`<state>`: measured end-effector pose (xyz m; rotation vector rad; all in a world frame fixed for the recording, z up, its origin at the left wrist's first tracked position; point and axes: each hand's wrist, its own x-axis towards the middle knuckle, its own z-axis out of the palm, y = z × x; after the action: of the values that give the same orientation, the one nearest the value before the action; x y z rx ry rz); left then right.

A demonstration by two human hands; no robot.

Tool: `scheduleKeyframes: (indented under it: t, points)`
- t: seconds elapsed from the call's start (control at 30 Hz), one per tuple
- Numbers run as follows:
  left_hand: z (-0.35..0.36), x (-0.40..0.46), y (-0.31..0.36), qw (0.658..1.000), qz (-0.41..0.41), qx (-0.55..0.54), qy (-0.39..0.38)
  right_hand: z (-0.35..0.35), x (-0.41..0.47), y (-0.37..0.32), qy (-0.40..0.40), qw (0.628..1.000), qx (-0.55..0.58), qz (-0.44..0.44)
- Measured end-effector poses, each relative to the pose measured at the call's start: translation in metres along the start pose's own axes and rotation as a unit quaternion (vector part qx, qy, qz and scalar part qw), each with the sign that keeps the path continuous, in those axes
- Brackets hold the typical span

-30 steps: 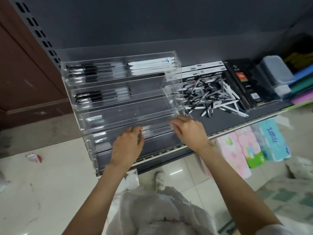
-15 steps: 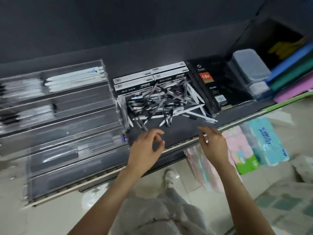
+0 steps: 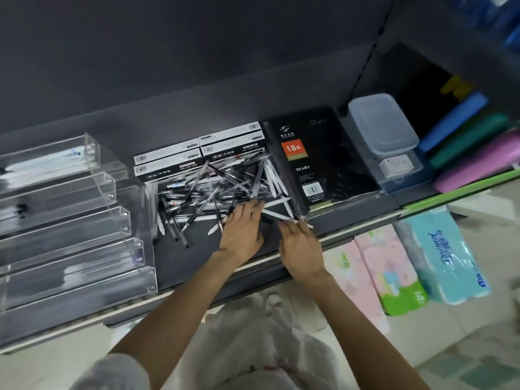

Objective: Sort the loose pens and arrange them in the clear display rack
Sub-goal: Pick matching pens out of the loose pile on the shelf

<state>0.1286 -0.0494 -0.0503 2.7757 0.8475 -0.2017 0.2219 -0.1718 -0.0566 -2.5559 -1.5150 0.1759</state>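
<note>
The clear display rack [image 3: 70, 220] runs off the left edge, its tiers blurred so the pens inside show only as streaks, and the left hand [image 3: 242, 232] covers the near edge of the loose pen pile [image 3: 213, 190] on the dark shelf [image 3: 197, 257]. That hand's grip lies flat, fingers straight, on the pile's right part, holding nothing visible. Just right of it, the right hand [image 3: 301, 249] touches white pens [image 3: 277, 213] beside the black diary [image 3: 318, 164]; whether its grip pinches one I cannot tell.
</note>
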Motion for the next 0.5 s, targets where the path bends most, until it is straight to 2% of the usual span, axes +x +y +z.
scheduleKeyframes:
  t: [0.17, 0.5]
  points:
    - [0.0, 0.016, 0.002, 0.998, 0.051, 0.021, 0.005, 0.003, -0.008, 0.012, 0.036, 0.995, 0.08, -0.048]
    - [0.01, 0.031, 0.003, 0.974, 0.185, 0.123, 0.05, 0.003, -0.014, 0.022, 0.039, 0.99, 0.13, -0.025]
